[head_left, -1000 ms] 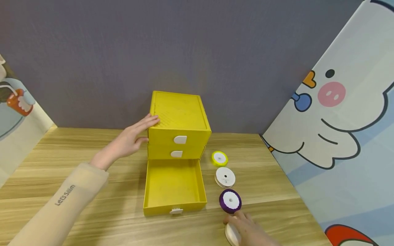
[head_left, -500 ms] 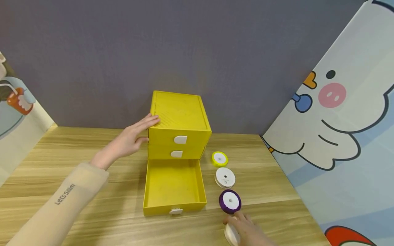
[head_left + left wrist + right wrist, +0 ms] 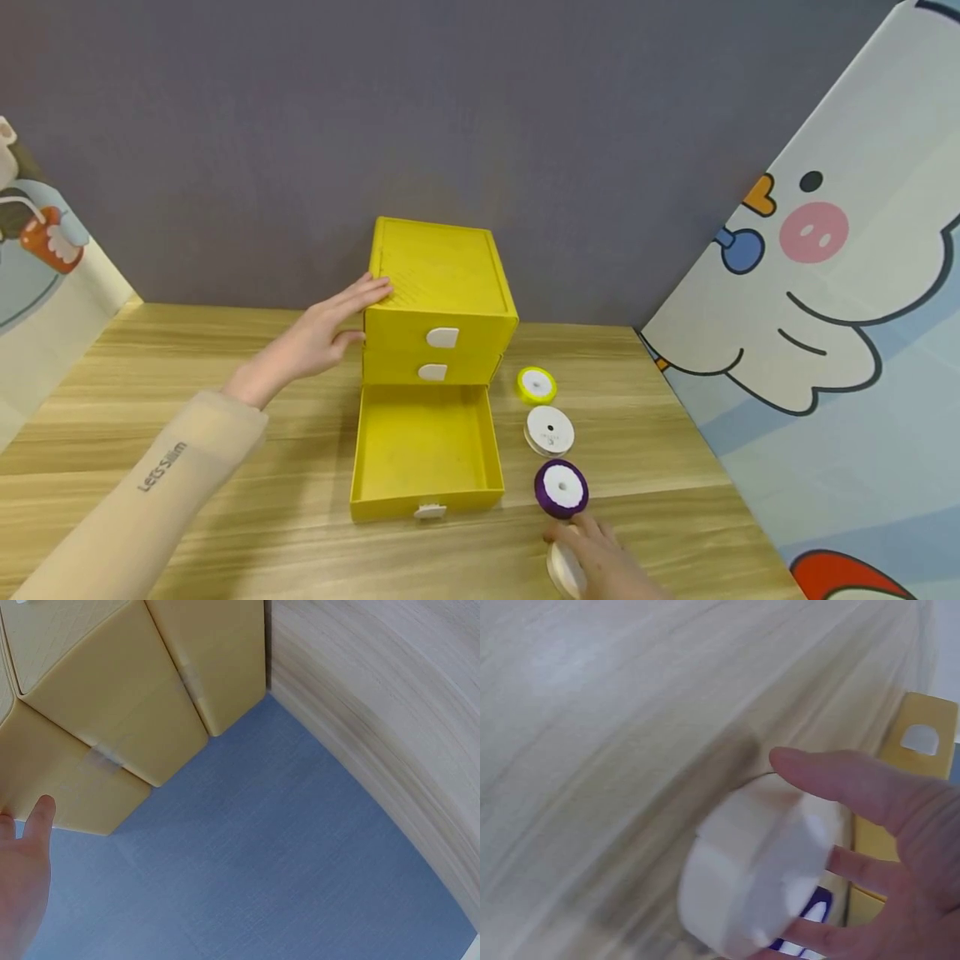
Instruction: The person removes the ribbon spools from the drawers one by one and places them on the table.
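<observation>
A small yellow drawer unit (image 3: pixel 442 267) stands against the back wall, its bottom drawer (image 3: pixel 420 450) pulled out with nothing inside. My left hand (image 3: pixel 318 337) rests at its upper left edge, straight fingers on the top and thumb by the side. In the left wrist view that hand (image 3: pixel 26 877) shows beside the unit's taped side wall (image 3: pixel 105 697). At the front right, my right hand (image 3: pixel 603 558) grips a cream ribbon spool (image 3: pixel 564 568). The right wrist view shows thumb and fingers around this spool (image 3: pixel 742 870), which is tilted close over the table.
A purple ribbon spool (image 3: pixel 562 488), a white spool (image 3: pixel 549 430) and a yellow ribbon spool (image 3: pixel 536 385) lie in a row right of the drawer. A grey wall (image 3: pixel 225 150) closes off the back of the wooden table (image 3: pixel 660 467); a cartoon-printed panel (image 3: pixel 862 317) stands at the right.
The head view has shifted slightly. Both hands, the drawer unit and the spools keep their places.
</observation>
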Action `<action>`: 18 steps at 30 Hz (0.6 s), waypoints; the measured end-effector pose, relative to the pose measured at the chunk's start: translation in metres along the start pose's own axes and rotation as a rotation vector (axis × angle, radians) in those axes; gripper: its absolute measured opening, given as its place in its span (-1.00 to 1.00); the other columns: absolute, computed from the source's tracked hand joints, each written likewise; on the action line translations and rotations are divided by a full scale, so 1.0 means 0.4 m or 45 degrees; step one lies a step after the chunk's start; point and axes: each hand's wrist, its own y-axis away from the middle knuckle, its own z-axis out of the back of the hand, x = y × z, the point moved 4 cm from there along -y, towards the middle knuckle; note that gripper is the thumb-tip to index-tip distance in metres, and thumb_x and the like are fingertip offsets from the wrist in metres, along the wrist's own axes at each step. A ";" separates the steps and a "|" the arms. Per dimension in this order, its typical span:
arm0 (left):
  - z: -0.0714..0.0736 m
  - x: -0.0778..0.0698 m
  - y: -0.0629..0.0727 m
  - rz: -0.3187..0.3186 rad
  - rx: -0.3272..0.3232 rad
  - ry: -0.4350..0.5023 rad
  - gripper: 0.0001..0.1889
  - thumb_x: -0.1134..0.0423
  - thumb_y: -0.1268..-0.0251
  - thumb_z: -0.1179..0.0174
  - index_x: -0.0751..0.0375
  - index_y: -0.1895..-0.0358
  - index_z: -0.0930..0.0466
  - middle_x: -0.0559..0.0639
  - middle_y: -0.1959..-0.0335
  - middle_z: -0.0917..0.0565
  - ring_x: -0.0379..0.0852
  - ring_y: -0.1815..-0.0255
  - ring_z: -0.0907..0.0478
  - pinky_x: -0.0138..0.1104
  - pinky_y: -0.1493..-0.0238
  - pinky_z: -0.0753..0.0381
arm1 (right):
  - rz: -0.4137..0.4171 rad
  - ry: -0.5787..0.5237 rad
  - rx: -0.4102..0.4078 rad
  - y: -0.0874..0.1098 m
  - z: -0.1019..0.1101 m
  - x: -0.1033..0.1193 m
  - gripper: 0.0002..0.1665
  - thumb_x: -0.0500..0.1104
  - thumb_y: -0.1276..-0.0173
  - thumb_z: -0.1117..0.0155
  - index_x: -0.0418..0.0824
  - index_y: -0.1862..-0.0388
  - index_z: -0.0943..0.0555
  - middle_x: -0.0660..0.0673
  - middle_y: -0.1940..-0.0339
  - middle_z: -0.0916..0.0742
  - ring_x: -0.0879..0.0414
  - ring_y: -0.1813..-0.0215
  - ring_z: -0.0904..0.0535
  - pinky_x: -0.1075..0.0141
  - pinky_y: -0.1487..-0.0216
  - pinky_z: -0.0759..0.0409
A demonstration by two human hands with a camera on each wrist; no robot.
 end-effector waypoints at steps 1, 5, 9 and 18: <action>0.000 0.000 0.000 0.003 0.002 0.001 -0.21 0.67 -0.07 -0.19 0.20 -0.43 -0.24 0.17 -0.48 -0.25 0.19 -0.52 -0.10 0.04 -0.29 -0.46 | 0.004 0.004 -0.011 0.002 0.003 0.004 -0.11 0.23 0.28 -0.61 0.03 -0.11 -0.52 -0.23 -0.13 -0.50 -0.36 -0.14 -0.40 -0.46 0.10 -0.45; 0.002 0.000 -0.001 0.016 0.010 0.009 -0.21 0.67 -0.08 -0.18 0.19 -0.44 -0.23 0.16 -0.49 -0.24 0.18 -0.53 -0.09 0.04 -0.28 -0.46 | -0.018 0.069 -0.048 0.002 0.030 0.027 -0.16 -0.04 0.31 -0.66 -0.01 -0.08 -0.54 -0.24 -0.10 -0.52 -0.32 -0.11 -0.43 -0.40 0.13 -0.51; 0.002 0.000 -0.002 0.016 0.014 0.008 -0.21 0.67 -0.08 -0.18 0.18 -0.44 -0.23 0.17 -0.49 -0.23 0.18 -0.53 -0.08 0.04 -0.28 -0.46 | -0.037 0.189 -0.110 0.000 0.075 0.074 -0.09 -0.25 0.34 -0.62 -0.05 -0.15 -0.52 -0.26 -0.16 -0.52 -0.32 -0.17 -0.43 -0.40 0.10 -0.51; -0.001 0.003 -0.001 0.011 0.016 0.010 -0.21 0.67 -0.07 -0.18 0.19 -0.44 -0.22 0.18 -0.49 -0.23 0.19 -0.53 -0.08 0.05 -0.29 -0.45 | 0.230 0.359 -0.197 -0.006 0.143 0.242 -0.03 -0.23 0.22 -0.60 0.02 -0.26 -0.43 -0.26 -0.27 -0.47 -0.26 -0.26 -0.41 -0.35 -0.02 -0.50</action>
